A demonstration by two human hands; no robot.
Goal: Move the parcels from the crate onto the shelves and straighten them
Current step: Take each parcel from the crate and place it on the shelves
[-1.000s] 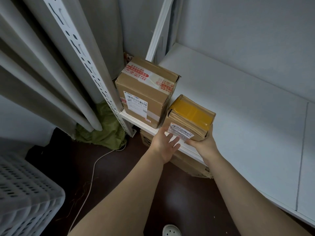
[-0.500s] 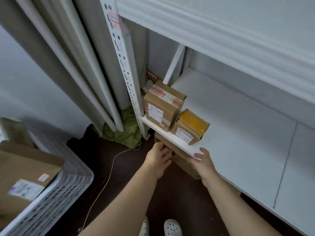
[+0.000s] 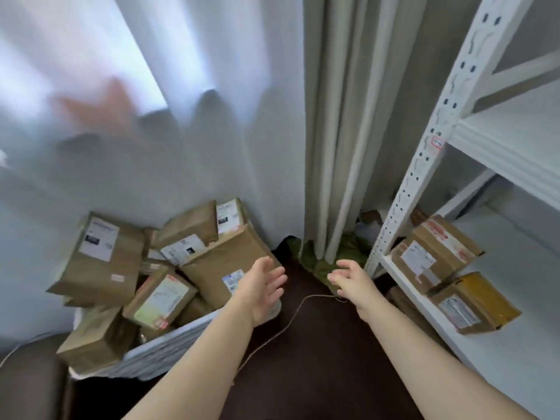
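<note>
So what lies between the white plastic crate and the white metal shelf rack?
Head view: dark floor crossed by a thin pale cord, crumpled green cloth by the beige curtain, left hand and right hand above.

We are holding our left hand (image 3: 263, 287) and right hand (image 3: 351, 280) out empty, fingers relaxed. Brown parcels (image 3: 209, 262) are lying heaped in the white crate (image 3: 169, 344). Two boxes (image 3: 436, 253) are sitting on the shelf (image 3: 515, 344).

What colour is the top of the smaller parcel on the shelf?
Yellow. The smaller parcel has brown cardboard sides. It shows best in the head view.
</note>
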